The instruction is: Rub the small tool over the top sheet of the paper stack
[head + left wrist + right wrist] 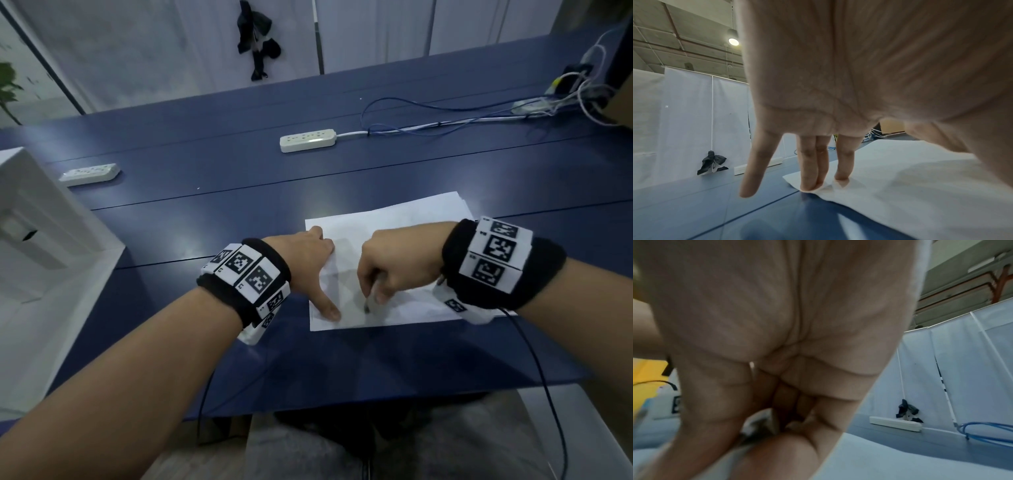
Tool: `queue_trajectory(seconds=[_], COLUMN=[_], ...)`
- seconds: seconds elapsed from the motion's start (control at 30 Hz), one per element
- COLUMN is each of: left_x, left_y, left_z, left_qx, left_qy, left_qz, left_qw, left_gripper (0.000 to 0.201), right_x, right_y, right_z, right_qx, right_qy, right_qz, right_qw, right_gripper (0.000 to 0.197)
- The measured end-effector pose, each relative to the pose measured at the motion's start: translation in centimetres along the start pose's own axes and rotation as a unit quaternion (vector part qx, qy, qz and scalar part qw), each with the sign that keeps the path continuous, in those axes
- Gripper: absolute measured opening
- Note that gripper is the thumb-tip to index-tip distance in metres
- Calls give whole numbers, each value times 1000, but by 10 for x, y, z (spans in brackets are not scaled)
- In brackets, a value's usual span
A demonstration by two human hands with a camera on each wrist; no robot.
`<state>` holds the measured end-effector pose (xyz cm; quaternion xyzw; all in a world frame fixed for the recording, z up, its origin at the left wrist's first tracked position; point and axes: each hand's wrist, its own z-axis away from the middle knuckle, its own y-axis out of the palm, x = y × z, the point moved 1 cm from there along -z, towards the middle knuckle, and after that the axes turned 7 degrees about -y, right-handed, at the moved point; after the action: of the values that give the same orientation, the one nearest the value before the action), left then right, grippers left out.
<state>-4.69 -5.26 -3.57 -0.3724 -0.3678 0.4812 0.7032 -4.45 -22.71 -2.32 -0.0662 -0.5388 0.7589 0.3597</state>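
Nearest the person, the left hand lies spread on the white paper, thumb planted close to the near edge and straight fingers pressing the far left corner, while the little finger hangs off over the blue table. Just beside it, the right hand is curled around a dark-tipped pen, pinching it so that the tip meets the sheet close to the near edge. The paper sits flat on the table in front of the person, and at its far edge it looks like more than one sheet. The likely trouble is the sheet sliding or creasing under the pen stroke if the left hand eases its pressure, since only a corner and the near edge are pinned; a top sheet could also shift against the one beneath it. Farther off lie a white power strip with its cables, and a second strip to the left beside a white box. The pen's barrel is hidden inside the fist, the right wrist view is blurred, and any marks on the paper are too faint to read.
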Motion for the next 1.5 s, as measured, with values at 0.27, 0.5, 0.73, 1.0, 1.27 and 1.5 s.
queue_trajectory(seconds=[0.27,0.5,0.73,1.0,1.27,1.5], left_x=[-1,-2,-1,-6,-9,-3], left_y=[0,-2,-1,-1,-7,-4], left_z=[0,0,-1,-5,-4,-6], left_qx=[2,5,1,-26,8,-12], left_qy=[1,2,6,19,-7,7], left_qz=[-7,-11,-10,-80,-55,-13], left_qw=[1000,1000,1000,996,998,1000], left_gripper=[111,111,109,102,98,114], right_x=[-6,-13,1,-15,-23,-8], right_y=[1,-9,3,-3,-10,0], right_z=[-3,-19,-2,-9,-14,-2], right_qx=[-44,-129,18,-88,-122,-37], right_qy=[14,47,-12,22,56,12], right_qz=[-3,10,-3,24,-7,17], right_qw=[999,991,1000,996,991,999], right_gripper=[13,16,16,17,24,15])
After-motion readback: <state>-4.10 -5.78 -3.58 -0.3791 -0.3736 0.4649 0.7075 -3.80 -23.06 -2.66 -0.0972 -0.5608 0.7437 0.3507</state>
